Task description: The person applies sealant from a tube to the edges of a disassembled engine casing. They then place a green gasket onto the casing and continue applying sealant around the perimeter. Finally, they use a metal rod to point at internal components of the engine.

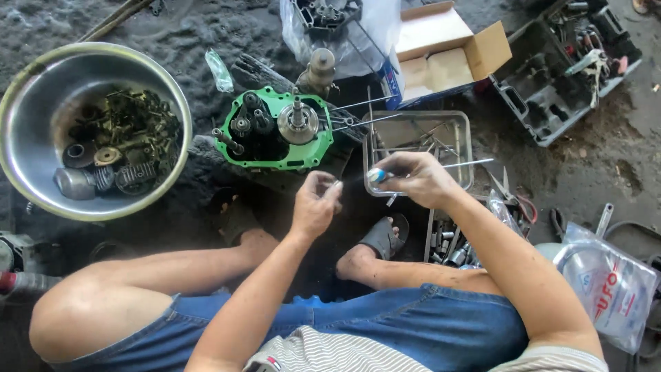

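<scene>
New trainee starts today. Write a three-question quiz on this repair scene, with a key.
1. True or false: the right hand holds a thin tool with a blue-and-white handle.
2. What lies in the big metal bowl? A) loose dirty engine parts B) water C) rags
3. Fill in: the engine case in front of the person has a gasket of ____ colour.

Key:
1. True. The tool's tip points toward the left hand, whose fingertips pinch something too small to make out.
2. A. Springs, round pieces and small bits are piled in the bowl.
3. Green. It sits between the bowl and the metal tray.
</scene>
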